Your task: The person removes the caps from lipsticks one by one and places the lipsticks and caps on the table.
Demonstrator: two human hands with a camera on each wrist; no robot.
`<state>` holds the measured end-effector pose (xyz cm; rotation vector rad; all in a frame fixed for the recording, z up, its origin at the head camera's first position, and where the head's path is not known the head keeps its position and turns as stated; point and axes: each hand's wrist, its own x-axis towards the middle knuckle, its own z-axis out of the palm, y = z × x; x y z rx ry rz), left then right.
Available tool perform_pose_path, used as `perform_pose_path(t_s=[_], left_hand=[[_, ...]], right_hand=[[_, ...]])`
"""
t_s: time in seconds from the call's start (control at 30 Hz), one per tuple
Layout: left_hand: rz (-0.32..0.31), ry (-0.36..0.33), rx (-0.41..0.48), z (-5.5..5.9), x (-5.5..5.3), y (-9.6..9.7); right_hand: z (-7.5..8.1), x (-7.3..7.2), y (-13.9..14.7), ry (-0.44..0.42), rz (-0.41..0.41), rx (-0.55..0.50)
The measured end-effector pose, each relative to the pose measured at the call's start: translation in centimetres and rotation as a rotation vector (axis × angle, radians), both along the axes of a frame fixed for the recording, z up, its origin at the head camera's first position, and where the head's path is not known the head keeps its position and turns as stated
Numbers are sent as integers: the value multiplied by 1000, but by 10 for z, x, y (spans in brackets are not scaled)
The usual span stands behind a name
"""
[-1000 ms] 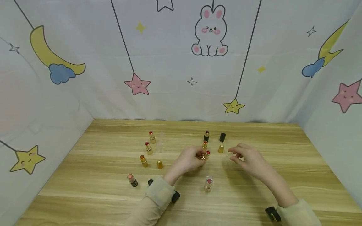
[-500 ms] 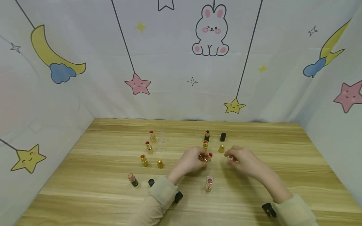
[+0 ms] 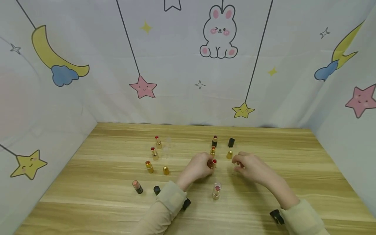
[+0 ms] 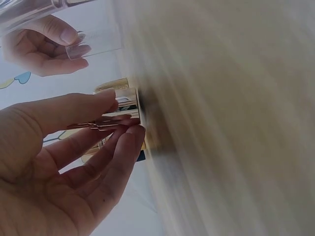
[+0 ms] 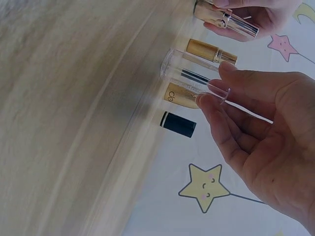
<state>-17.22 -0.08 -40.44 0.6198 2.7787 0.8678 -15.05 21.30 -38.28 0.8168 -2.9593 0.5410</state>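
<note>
My left hand pinches the base of a gold lipstick with a red tip. In the left wrist view its shiny base stands upright at the table surface, between thumb and fingertips. Just to its right, my right hand holds a clear lipstick cap by its upper end, pinched between thumb and fingers. The cap looks upright, low over the table; whether it touches is unclear. Behind the held lipstick stand an orange-tipped gold lipstick and a black-based lipstick.
A gold cap and a black cap stand at the back right. In front is a clear-capped lipstick. On the left are several uncapped lipsticks, including a peach one, a gold cap and clear caps.
The lipstick in my left hand has gone from tilted to upright, its tip shifting slightly. My right hand has moved a little left, toward it, with the clear cap.
</note>
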Motion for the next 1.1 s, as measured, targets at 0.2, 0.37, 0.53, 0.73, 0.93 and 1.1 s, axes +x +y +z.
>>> perform_pose_path(t_s=[0.2, 0.37, 0.53, 0.73, 0.93, 1.1], left_hand=[[15, 16, -16, -1, -1, 1], [10, 31, -28, -1, -1, 1], [5, 36, -34, -2, -1, 0], [1, 36, -30, -1, -1, 0], [14, 9, -10, -2, 0, 0], [50, -36, 29, -5, 2, 0]], right_hand=[[-1, -1, -1, -18, -11, 5], [-2, 0, -3, -21, -9, 8], [-2, 1, -4, -20, -12, 10], [-1, 1, -5, -8, -17, 18], [-3, 1, -5, -19, -15, 19], [-4, 3, -3, -21, -28, 15]])
